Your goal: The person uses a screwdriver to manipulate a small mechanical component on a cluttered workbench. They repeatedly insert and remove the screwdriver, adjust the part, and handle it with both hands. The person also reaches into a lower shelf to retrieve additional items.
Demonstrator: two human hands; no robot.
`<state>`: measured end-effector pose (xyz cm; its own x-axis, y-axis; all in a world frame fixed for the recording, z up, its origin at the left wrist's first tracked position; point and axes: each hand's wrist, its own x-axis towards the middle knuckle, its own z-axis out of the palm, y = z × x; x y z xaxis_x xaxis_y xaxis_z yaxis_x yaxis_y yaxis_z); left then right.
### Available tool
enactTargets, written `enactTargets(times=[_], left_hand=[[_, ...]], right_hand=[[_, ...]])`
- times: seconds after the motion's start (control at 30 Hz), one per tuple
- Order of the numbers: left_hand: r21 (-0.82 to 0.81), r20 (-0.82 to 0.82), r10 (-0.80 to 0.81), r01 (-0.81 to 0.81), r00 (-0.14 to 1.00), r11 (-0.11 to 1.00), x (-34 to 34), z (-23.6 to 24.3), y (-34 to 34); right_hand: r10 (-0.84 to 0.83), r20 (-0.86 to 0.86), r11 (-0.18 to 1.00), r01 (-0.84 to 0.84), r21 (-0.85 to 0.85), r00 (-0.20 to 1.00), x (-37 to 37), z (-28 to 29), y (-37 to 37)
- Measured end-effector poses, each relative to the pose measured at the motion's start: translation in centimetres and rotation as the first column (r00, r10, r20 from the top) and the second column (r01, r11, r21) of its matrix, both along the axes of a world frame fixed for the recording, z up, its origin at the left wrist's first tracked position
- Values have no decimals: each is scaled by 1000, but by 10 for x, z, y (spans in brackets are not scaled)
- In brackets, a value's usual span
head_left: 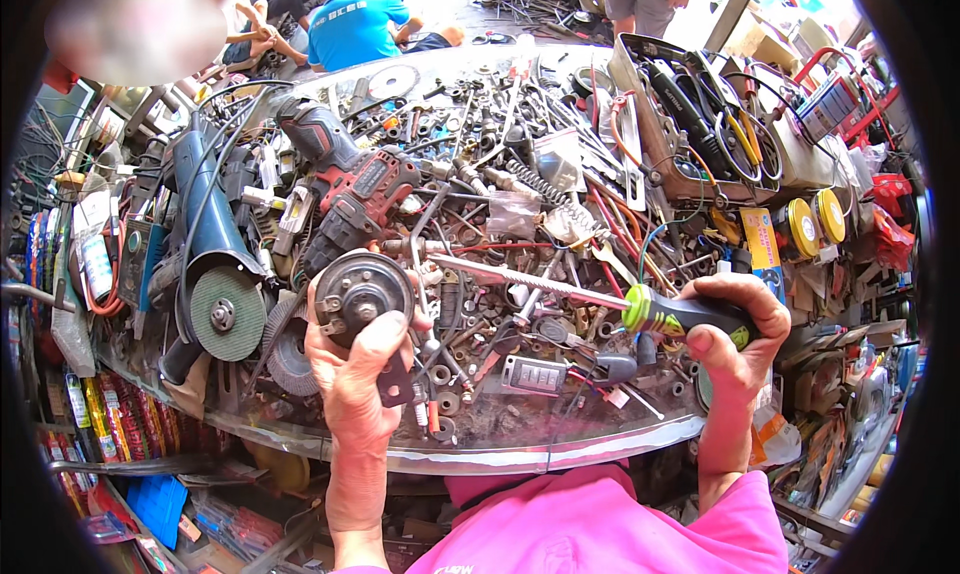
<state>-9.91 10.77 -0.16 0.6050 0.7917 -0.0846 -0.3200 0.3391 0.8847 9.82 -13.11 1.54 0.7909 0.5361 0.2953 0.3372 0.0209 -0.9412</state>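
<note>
My left hand (pixel 362 394) is closed round a round black disc horn (pixel 352 272) with a worn metal centre and a flat bracket, held over the table's near edge. The thumb presses on the horn's face. My right hand (pixel 745 349) grips a screwdriver (pixel 648 312) by its black and green handle. Its long metal shaft points left, and the tip sits just beside the horn's right rim, apart from it in the picture. Below the shaft lies a small grey block with several buttons or slots (pixel 533 375) and wires near it.
Loose bolts, nuts and tools cover the table (pixel 560 452). To the left lie a red and black cordless drill (pixel 365 179) and a blue angle grinder (pixel 208 199) with a green disc. A tool case (pixel 650 139) stands at the back right. People sit beyond, one in a blue shirt (pixel 350 29).
</note>
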Motion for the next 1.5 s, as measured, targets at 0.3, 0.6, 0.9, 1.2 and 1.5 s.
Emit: enactTargets(times=[0.3,0.6,0.9,1.2,1.5], left_hand=[[262,-99,116,-86,988,961,0,-11,-3],[432,-153,158,-78,975,899,3,-7,-11],[498,-166,165,-62,972,865,5,-7,-14],[480,-143,159,-72,977,874,4,-13,-14],[510,-132,181,-90,974,855,2,-15,-15]], right_hand=[[159,132,977,-175,119,978,-11,-6,8],[179,190,977,-197,84,965,-11,-13,9],[184,199,973,-207,100,963,-10,-16,10],[163,126,980,-176,97,978,-12,-15,13],[180,86,980,-187,71,980,-12,-14,14]])
